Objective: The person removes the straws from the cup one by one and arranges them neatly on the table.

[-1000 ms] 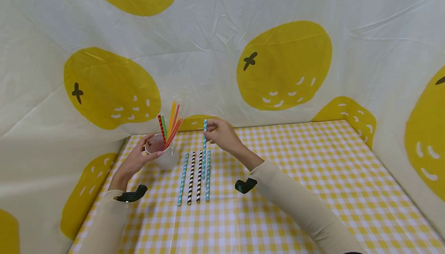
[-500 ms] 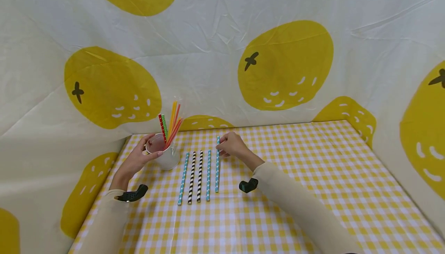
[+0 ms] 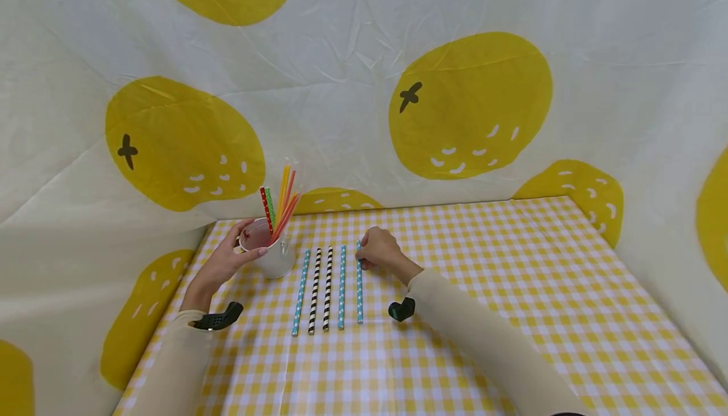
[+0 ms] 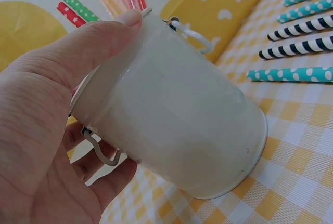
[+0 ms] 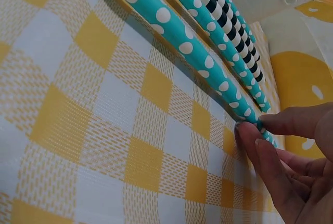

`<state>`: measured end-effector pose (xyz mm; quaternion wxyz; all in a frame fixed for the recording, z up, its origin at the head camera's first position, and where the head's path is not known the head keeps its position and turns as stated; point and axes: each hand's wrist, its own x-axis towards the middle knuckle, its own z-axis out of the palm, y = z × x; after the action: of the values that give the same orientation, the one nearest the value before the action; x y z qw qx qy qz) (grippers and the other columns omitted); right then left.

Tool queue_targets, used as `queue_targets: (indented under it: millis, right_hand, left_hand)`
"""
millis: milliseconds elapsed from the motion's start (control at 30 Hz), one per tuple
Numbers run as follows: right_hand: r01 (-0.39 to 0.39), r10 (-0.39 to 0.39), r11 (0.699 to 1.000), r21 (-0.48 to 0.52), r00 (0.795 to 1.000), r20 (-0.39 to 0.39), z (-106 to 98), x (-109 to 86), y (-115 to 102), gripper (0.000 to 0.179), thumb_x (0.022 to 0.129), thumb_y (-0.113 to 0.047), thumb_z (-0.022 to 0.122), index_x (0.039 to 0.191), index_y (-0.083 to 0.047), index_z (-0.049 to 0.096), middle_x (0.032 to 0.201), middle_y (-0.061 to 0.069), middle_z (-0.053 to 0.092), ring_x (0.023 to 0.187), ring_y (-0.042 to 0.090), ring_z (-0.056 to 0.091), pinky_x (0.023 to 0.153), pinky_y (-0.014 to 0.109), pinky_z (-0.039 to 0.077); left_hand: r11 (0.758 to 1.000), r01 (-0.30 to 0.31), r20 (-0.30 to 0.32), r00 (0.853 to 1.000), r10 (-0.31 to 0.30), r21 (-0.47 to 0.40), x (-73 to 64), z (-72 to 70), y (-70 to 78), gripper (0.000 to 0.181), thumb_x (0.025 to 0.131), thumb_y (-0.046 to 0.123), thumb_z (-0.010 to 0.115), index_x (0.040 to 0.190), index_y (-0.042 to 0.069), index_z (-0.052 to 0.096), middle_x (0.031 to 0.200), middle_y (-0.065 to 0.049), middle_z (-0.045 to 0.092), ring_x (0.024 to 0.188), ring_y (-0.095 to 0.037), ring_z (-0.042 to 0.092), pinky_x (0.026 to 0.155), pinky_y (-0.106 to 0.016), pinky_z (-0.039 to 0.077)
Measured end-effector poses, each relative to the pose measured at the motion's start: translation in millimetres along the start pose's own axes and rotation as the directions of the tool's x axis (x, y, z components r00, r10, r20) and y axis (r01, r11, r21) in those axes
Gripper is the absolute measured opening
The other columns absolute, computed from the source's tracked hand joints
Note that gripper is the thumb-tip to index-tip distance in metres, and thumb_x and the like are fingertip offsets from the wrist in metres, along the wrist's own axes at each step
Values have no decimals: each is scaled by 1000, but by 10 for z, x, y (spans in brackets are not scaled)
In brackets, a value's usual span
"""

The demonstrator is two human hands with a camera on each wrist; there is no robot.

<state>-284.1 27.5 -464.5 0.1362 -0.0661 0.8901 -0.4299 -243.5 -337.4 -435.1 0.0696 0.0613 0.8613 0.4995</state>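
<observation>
My left hand holds a small white metal bucket by its rim, thumb on the near side and fingers behind. Out of the bucket stand a red straw, a green straw and several orange and pink ones. My right hand pinches a blue polka-dot straw near its far end, and the straw lies along the tablecloth. To its left, roughly parallel, are another blue dotted straw, two black-and-white striped straws and a further blue dotted straw.
A yellow-and-white checked cloth covers the table. Behind it and at the sides hang white sheets printed with large yellow fruit. The bucket stands near the table's back left corner.
My right hand has brought the blue dotted straw rightward and down, from above the row to the cloth at its right end. The left hand has stayed on the bucket.
</observation>
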Motion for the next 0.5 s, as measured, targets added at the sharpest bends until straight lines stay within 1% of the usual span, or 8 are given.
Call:
queue_targets:
  millis: [167, 500]
  right_hand:
    - [6, -7, 1000, 24, 1000, 20, 26, -2, 1, 22, 88, -9, 78, 102, 1, 65, 68, 12, 73, 63, 24, 74, 61, 28, 57]
    - [-4, 2, 999, 46, 999, 42, 61, 17, -9, 21, 88, -6, 77, 103, 2, 64, 68, 12, 73, 62, 24, 74, 57, 28, 57]
  left_hand:
    - [1000, 2, 0, 1000, -2, -6, -1, -8, 3, 91, 96, 32, 73, 164, 23, 14, 157, -20, 29, 137, -41, 36, 100, -52, 40]
    - [1000, 11, 1, 1000, -11, -17, 10, -9, -7, 92, 96, 32, 73, 164, 24, 12, 159, -21, 25, 139, -43, 33, 102, -56, 38]
